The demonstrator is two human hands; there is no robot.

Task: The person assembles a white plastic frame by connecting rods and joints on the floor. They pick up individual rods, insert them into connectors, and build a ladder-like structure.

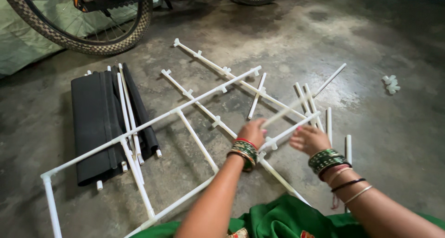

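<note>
Head view. A white tube frame (153, 122) with plastic connectors lies part-built on the concrete floor (398, 140). The left hand (252, 132) has its grip closed on a loose white rod (282, 114), which is blurred; the right hand (309, 139) is curled at a connector (271, 144), its grip not clear enough to tell. Step judged in hand: seating a rod. Next calls for lining rod end to socket. Spare rods (308, 101), folded black fabric (99, 124) and a bicycle wheel (88, 20) lie nearby.
</note>
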